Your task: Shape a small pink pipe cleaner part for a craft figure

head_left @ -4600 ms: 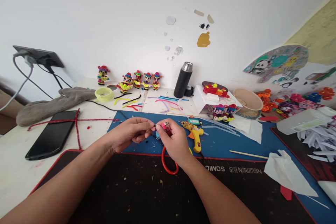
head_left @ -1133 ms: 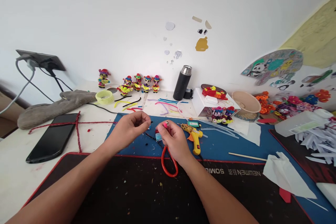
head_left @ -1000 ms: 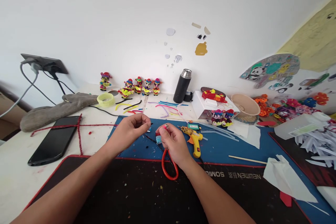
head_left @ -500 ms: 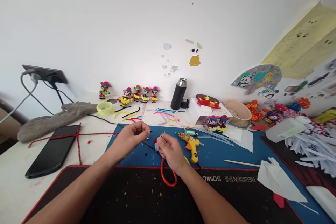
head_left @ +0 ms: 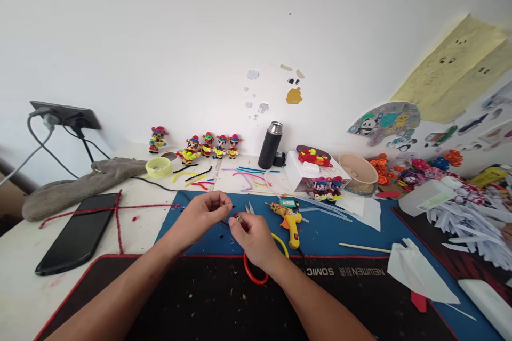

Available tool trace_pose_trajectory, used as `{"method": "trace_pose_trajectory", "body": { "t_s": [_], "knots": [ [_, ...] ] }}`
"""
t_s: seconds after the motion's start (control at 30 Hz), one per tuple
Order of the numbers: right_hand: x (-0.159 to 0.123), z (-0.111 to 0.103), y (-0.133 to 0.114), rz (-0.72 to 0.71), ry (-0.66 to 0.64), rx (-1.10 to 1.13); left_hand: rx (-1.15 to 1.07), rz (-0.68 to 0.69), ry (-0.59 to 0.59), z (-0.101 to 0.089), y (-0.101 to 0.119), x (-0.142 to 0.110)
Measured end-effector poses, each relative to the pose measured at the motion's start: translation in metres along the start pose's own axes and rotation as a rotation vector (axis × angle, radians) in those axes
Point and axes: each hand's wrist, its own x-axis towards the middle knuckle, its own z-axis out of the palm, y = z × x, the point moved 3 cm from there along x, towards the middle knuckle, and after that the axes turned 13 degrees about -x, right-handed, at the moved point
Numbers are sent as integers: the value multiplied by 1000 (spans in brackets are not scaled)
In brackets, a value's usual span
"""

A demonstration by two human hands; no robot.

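My left hand (head_left: 205,219) is closed in a pinch over the blue mat, with the dark tip of a thin black piece (head_left: 233,206) showing past its fingertips. Close beside it, my right hand (head_left: 255,238) has its fingers closed round a small dark red piece (head_left: 240,218), mostly hidden by the thumb and fingers. Scissors (head_left: 256,276) with a red and a yellow handle loop lie beneath my right hand, their blades pointing away. To the right of that hand rests a yellow glue gun (head_left: 293,227).
Several pipe cleaners (head_left: 200,174) lie behind my hands, near small pipe-cleaner figures (head_left: 192,150) along the wall. A black thermos (head_left: 270,146) stands by a white box (head_left: 298,176). At left, a phone (head_left: 76,237) lies near driftwood (head_left: 84,184); a wooden stick (head_left: 364,248) is at right.
My right hand has turned so the small piece is more covered by its fingers, and the scissor blades now show behind it. My left hand stays pinched; the view has shifted slightly.
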Motion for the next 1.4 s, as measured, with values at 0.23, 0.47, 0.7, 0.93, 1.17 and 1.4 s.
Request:
{"method": "trace_pose_trajectory", "body": {
  "t_s": [0.23, 0.47, 0.7, 0.93, 1.17, 1.4],
  "knots": [
    [2, 1, 5, 25, 1, -10, 6, -20, -5, 3, -1, -1],
    [2, 3, 7, 27, 7, -37, 2, -20, -9, 3, -3, 0],
    [2, 4, 6, 41, 3, -33, 25, -9, -7, 3, -2, 1],
    [2, 4, 5, 31, -2, -14, 43, -18, -5, 4, 1, 0],
    [3, 5, 8, 39, -8, -12, 51, -13, -18, 4, -1, 0],
    [4, 5, 8, 37, -15, -18, 73, -5, -50, 1, -5, 1]
  ]
}}
